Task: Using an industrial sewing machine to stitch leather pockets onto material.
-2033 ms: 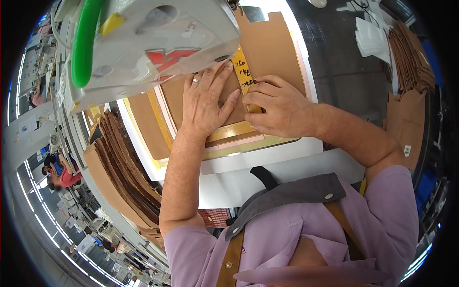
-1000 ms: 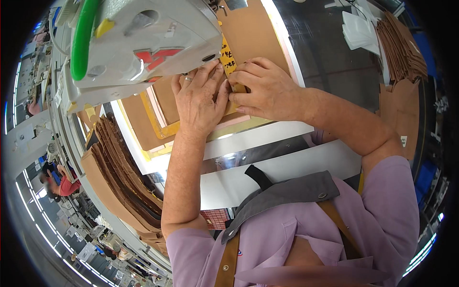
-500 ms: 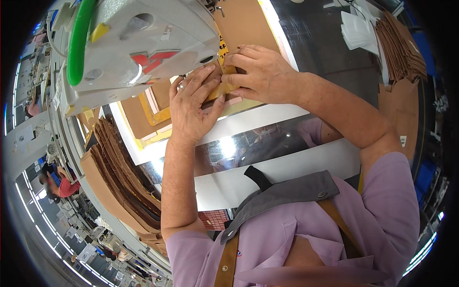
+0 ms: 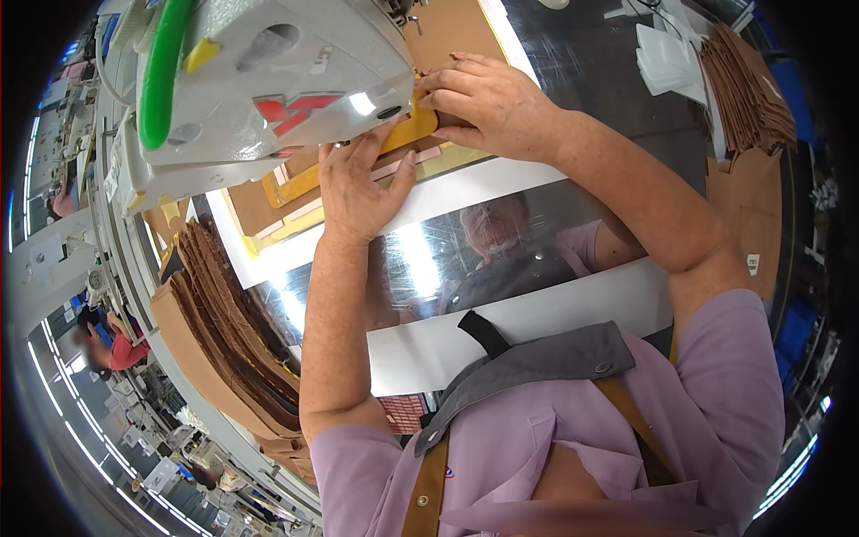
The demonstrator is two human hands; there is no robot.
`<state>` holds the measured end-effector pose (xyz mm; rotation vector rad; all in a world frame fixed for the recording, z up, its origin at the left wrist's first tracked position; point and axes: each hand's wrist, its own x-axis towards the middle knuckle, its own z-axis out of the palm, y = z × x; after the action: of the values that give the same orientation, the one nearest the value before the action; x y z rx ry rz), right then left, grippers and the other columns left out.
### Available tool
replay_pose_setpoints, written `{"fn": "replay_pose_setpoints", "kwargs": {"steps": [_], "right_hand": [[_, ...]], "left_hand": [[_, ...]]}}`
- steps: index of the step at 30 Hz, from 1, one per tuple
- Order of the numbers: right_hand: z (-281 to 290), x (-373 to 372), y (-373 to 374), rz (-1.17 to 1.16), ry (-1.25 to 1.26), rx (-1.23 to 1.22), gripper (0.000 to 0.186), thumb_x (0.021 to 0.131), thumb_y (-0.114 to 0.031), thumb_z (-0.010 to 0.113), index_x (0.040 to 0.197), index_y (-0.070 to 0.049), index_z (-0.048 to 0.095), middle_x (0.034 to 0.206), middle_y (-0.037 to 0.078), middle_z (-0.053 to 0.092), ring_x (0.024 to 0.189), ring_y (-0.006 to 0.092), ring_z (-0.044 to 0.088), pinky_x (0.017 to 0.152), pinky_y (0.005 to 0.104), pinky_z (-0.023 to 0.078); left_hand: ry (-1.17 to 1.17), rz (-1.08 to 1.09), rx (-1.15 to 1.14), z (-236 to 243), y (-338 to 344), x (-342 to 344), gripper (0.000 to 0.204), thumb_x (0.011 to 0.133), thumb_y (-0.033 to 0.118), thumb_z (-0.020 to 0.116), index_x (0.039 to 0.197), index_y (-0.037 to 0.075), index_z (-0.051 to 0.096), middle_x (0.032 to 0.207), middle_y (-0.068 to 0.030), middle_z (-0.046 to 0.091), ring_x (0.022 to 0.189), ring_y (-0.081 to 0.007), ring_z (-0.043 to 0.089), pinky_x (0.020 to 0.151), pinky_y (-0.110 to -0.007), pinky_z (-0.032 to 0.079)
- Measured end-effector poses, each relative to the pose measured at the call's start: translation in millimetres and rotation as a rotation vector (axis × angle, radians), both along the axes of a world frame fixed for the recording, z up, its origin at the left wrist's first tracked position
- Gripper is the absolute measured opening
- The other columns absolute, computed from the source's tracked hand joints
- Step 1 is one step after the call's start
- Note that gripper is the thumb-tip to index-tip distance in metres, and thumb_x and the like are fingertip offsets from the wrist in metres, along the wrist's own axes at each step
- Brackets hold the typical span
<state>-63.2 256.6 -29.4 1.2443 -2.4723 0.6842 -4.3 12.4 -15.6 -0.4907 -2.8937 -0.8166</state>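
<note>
A yellow flat template [image 4: 295, 186] with a rounded end lies over brown sheet material under the head of a white sewing machine [image 4: 268, 85]. My left hand [image 4: 362, 192] rests flat on the template, its fingers stretched forward and the thumb apart. The fingertips of that hand are partly hidden by the machine head. At the template's right end, my right hand [image 4: 506, 107] has its fingers bent around the rounded corner, thumb on the near side. Where the needle would be is hidden from this view.
A stack of brown cut pieces [image 4: 224, 331] curves along the left. Another brown stack [image 4: 743, 89] and white sheets [image 4: 667, 58] lie at the far right. A shiny reflective strip [image 4: 483, 255] crosses the near table. A green tube [image 4: 159, 80] stands on the machine.
The template and both hands have shifted slightly away from me, my right hand more so. My hands have moved a little apart, exposing more of the template's right end.
</note>
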Motion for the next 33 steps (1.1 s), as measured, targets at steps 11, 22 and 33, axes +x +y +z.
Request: {"fn": "replay_pose_setpoints", "kwargs": {"steps": [11,22,33], "right_hand": [[-3.8,-11.7,-5.6,-0.034,0.124,0.022,0.038,0.086,-0.037,0.079,0.112,-0.01,0.069,0.118,0.002,0.068,0.111,0.0222,0.064,0.107,0.037,0.048],[0.8,-2.1,-7.6,-0.082,0.072,0.083,0.043,0.091,-0.044,0.076,0.117,-0.011,0.069,0.127,0.004,0.066,0.123,0.0203,0.059,0.114,0.0391,0.04],[-2.3,13.3,9.8,-0.539,0.055,0.338,0.08,0.103,-0.061,0.047,0.154,0.0,0.043,0.159,0.013,0.043,0.153,0.0265,0.032,0.127,0.0603,0.012]], "left_hand": [[0.218,0.139,-0.193,0.5,-11.3,19.2,0.05,0.088,0.034,0.073,0.129,0.007,0.068,0.128,-0.0115,0.068,0.128,-0.0301,0.057,0.117,-0.05,0.028],[0.179,0.424,-0.29,-4.2,-10.0,96.1,0.069,0.095,0.041,0.065,0.15,0.003,0.048,0.158,-0.0167,0.046,0.152,-0.0327,0.037,0.123,-0.056,0.011],[0.164,0.523,-0.164,-10.1,-32.1,114.2,0.06,0.105,0.044,0.049,0.15,0.004,0.047,0.16,-0.0172,0.043,0.151,-0.0312,0.037,0.123,-0.06,0.008]]}}
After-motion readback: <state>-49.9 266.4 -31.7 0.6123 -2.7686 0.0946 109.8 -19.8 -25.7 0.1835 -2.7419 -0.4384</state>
